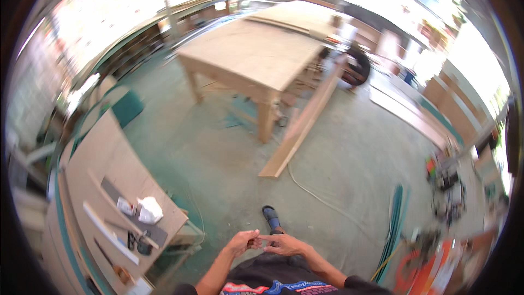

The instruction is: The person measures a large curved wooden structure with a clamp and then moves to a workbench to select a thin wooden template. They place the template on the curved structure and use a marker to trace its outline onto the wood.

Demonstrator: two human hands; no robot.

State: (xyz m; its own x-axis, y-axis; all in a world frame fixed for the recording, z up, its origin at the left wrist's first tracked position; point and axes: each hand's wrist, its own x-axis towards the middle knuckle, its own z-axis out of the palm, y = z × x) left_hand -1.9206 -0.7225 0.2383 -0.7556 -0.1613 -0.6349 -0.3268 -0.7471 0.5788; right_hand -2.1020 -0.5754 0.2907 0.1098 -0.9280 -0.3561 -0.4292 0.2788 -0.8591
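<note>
Black shirt [267,271] sits below my left hand [240,242] and right hand [286,244], fingers bent; I can't tell if they pinch anything, or what's done or left.

Before me, a large wooden table [240,54] bears pale panels [297,15]. A plywood-topped bench [109,147] holds a white strip [109,232] and a dark piece [111,188] under a crumpled white bundle [150,210]. The grey floor [218,169] carries green strips [390,232] and a pale cord [311,192].
</note>
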